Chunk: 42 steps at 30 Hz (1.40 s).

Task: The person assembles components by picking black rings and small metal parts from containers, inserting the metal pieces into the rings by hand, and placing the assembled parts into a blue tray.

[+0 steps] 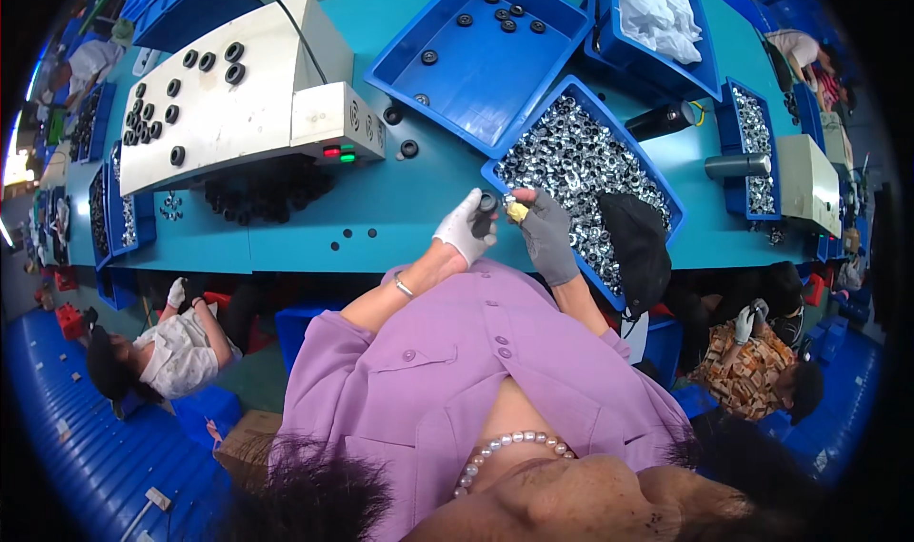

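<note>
A teal table (305, 247) lies beneath the parts bin (674, 199), blue flooring (57, 428) well left of it. A blue tray (486, 66) overlaps its far-left edge, a black cap (636, 247) its near-right. Left of it, the left hand (464, 228) grasps a black ring (487, 202); the right hand (546, 237) has bent fingers, hold unclear

The large blue bin (490, 75) contains eight black rings (429, 57). Two loose rings (392, 109) lie on the desk (286, 247) between this bin and the white machine (276, 47); three small black discs (347, 233) lie closer to the front.
</note>
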{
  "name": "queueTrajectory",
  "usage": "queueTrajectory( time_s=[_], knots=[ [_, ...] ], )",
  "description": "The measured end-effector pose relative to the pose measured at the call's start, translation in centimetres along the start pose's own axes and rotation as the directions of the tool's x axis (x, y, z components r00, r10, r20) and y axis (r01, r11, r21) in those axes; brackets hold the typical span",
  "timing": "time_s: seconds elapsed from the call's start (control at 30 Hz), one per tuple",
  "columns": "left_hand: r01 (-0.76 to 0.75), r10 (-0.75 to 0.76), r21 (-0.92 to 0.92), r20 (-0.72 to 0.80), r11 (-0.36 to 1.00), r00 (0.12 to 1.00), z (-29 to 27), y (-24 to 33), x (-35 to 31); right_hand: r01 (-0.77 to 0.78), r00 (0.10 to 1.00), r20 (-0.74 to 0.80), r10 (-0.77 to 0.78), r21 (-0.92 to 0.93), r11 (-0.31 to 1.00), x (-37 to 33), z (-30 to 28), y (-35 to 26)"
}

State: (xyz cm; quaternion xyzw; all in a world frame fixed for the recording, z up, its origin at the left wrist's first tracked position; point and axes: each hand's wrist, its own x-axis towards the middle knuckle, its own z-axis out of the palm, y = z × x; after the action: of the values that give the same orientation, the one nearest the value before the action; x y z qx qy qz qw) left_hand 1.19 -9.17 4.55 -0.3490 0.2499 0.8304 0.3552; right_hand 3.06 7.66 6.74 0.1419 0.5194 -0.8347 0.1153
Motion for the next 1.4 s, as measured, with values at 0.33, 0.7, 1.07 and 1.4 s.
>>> queueTrajectory(
  time_s=[0.33,0.7,1.07,1.4],
  knots=[
    [-0.063,0.066,-0.042,0.077,0.997,0.995,0.8,-2.2,-0.1,-0.040,0.998,-0.047,0.038,-0.046,0.998,-0.9,-2.5,-0.2],
    [-0.433,0.481,0.799,0.210,0.417,0.851,2.6,-2.4,-0.5,0.124,0.987,-0.076,-0.142,-0.200,0.972,-1.6,-2.2,-3.2],
    [-0.503,0.500,0.797,0.303,0.333,0.811,2.3,-1.9,0.3,0.534,0.816,0.341,-0.467,-0.754,0.384,-1.0,-1.1,-2.8],
    [-0.260,0.226,0.372,0.133,0.891,0.965,2.5,-1.6,0.2,0.565,0.783,0.337,-0.524,-0.737,0.371,-0.4,-1.3,-2.2]
  ],
)
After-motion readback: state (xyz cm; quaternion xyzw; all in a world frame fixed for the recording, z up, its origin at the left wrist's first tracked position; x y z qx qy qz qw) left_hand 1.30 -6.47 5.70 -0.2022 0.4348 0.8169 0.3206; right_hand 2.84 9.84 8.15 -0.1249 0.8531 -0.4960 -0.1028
